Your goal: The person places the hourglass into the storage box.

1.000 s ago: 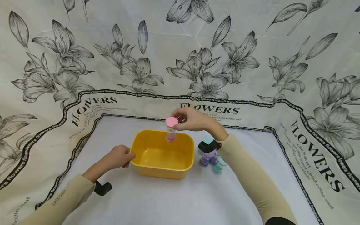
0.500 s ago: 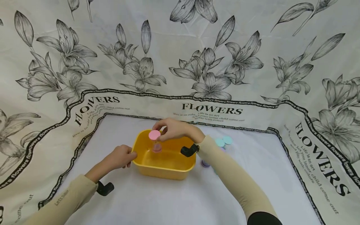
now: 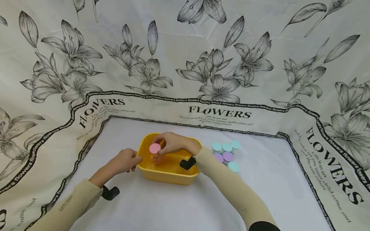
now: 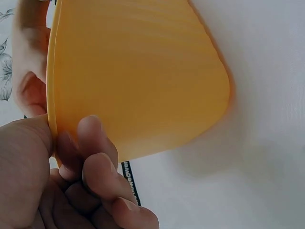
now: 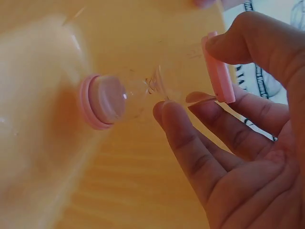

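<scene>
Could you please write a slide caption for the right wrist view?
Right hand holding a clear plastic tube with round pink caps inside a yellow, rectangular plastic basin.

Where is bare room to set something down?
Free: white cloth on the near side of the yellow tub, and right of the teal and purple pieces. Crowded: among them, and in the tub's left half, where the right hand holds a pink piece.

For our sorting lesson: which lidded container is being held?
The pink-lidded container, in the right hand. No hand touches the turquoise-lidded ones or purple-lidded ones, right of the yellow tub.
</scene>
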Demonstrator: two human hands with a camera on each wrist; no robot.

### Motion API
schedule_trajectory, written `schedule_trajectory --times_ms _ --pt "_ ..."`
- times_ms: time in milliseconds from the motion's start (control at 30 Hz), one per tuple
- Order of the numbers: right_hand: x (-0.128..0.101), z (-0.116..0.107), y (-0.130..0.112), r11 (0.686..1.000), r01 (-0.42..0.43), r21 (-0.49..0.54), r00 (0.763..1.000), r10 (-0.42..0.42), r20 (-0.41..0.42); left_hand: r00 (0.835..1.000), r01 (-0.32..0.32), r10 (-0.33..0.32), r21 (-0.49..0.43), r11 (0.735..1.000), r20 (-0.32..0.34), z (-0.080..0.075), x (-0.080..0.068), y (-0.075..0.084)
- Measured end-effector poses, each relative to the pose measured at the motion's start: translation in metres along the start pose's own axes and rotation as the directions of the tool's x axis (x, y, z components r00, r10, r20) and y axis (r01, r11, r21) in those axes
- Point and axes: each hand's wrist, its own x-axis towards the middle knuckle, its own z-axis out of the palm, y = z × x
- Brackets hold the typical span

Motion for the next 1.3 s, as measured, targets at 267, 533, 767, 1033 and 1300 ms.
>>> schedule_trajectory --times_ms 267,533,767,1033,1300 --pt "0.009 0.010 0.009 0.999 -0.031 -0.017 0.999 0.031 0.028 1.000 -0.009 0.010 -0.010 1.000 0.006 0.000 0.001 0.001" --pt "0.013 0.014 0.010 0.998 0.000 -0.068 0.999 -0.003 -0.039 1.000 0.000 0.000 -0.010 1.000 0.020 -0.004 -0.002 0.003" --pt "0.012 0.021 0.012 0.995 -0.025 -0.095 0.999 0.021 -0.046 0.997 0.031 -0.032 0.020 0.999 0.065 -0.005 -0.002 0.005" --pt "0.011 0.022 0.010 0.989 -0.008 -0.147 0.999 0.002 -0.037 0.995 0.032 -0.033 0.007 0.999 0.098 -0.006 -0.002 0.004" --pt "0.005 0.015 0.004 0.989 -0.015 -0.147 0.998 0.006 -0.057 0.996 0.032 -0.033 0.019 0.999 0.084 -0.007 0.000 0.006"
